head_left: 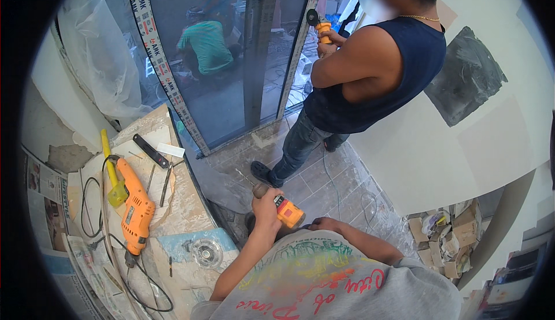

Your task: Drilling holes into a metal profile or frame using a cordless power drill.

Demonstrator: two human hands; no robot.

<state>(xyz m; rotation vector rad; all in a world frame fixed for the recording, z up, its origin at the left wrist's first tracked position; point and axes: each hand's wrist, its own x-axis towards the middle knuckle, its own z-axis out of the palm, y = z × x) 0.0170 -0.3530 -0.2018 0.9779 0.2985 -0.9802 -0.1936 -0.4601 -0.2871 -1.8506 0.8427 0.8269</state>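
Left hand (266, 207): grip wrapped round yellow-and-red cordless drill (290, 212) | Right hand (324, 223): half-hidden, cannot tell | Risk: slim metal bit (247, 178) could jab co-worker's blue-denim leg (293, 151) if swung right

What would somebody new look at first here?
Probably the bright orange drill lying on the cluttered table at the left. Next might come the yellow drill in the person's left hand, near the middle of the picture. Then perhaps the co-worker in a dark sleeveless top, standing toward the upper right and holding a small yellow grinder.
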